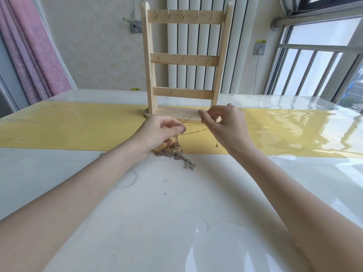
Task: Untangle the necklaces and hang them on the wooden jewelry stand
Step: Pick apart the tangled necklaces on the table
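Observation:
A wooden jewelry stand (184, 59) with three hooked crossbars stands upright on the yellow runner (78, 126); nothing hangs on its hooks. In front of it a tangled heap of necklaces (176, 154) lies on the table. My left hand (161, 132) pinches a thin gold chain (194, 132) just above the heap. My right hand (225, 124) pinches the same chain further right, so it stretches between both hands. A small end of the chain (217, 144) dangles below my right hand.
The white glossy table (176, 213) extends toward me. Behind the stand are a white radiator (196, 46), a wall socket with cord (259, 48), a pink curtain (33, 52) at left and a barred window (314, 65) at right.

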Demonstrator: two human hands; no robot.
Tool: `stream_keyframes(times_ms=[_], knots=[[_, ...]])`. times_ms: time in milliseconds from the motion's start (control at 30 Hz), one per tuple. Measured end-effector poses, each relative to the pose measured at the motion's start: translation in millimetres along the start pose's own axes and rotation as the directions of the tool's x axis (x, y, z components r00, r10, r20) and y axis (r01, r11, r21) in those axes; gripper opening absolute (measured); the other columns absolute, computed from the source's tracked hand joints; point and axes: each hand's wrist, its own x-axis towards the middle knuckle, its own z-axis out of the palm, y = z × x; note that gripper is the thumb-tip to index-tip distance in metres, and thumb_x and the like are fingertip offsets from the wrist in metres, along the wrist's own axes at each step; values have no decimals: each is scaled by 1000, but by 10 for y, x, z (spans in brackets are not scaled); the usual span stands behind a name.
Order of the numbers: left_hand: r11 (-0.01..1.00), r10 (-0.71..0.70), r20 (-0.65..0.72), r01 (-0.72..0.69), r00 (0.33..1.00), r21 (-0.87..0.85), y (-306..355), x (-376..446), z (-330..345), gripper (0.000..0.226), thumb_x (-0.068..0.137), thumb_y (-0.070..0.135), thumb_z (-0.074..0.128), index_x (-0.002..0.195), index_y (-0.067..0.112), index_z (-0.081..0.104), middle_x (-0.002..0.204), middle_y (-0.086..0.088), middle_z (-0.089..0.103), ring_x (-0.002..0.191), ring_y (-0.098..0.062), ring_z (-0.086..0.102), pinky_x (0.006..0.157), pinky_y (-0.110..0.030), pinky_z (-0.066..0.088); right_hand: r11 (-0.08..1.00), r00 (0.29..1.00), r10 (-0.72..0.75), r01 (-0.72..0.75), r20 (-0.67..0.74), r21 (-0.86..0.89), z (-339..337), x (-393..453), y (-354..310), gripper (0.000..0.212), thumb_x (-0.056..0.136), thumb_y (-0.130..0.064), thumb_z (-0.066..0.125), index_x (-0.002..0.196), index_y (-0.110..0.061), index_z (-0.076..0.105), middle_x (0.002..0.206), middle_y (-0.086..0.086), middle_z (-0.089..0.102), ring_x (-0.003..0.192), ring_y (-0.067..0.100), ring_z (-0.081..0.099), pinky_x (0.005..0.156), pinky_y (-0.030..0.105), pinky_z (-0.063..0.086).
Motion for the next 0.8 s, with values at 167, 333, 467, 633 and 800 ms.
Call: stream_keyframes(times_ms=[167, 333, 467, 633, 800], knots=[[996, 22, -157, -8, 987, 88, -68, 43, -7, 14, 90, 18, 61, 78, 22, 62, 86, 6, 61, 61, -12, 48, 55, -18, 42, 996, 983, -91, 88, -157, -25, 2, -7, 19, 34, 92, -23, 59, 65, -2, 64, 57, 9, 58, 76, 25, 42, 65, 35, 30], [997, -12, -251, 29, 968, 65, -68, 99, 3, 20, 94, 14, 44, 76, 22, 50, 84, 5, 67, 80, -12, 59, 73, -27, 39, 974, 961, -200, 174, -191, -143, 38, -7, 86, 34, 91, -22, 56, 62, -4, 60, 57, 2, 54, 73, 23, 37, 58, 29, 22], [980, -76, -185, 39, 980, -195, -39, 66, -6, 17, 98, 11, 32, 84, 19, 40, 61, 3, 64, 58, -9, 66, 72, -23, 49, 967, 968, -191, 157, -161, -203, 59, 3, 157, 35, 93, -19, 54, 64, 0, 60, 60, 9, 58, 74, 25, 38, 61, 32, 26], [985, -5, -269, -42, 963, -167, 11, 48, -12, 17, 97, 11, 40, 83, 19, 46, 65, 1, 48, 38, -7, 43, 42, -18, 43, 956, 982, -149, 113, -116, -272, 62, -7, 220, 34, 95, -15, 49, 66, 1, 57, 63, 13, 57, 76, 24, 34, 63, 32, 27], [997, 38, -268, -53, 963, -49, 0, 40, -33, 19, 96, 13, 46, 79, 21, 53, 79, 1, 61, 35, -4, 41, 33, -15, 27, 952, 991, -87, 52, -104, -303, 36, -13, 239, 32, 98, -17, 43, 71, -3, 53, 62, 11, 53, 72, 30, 38, 68, 39, 31]])
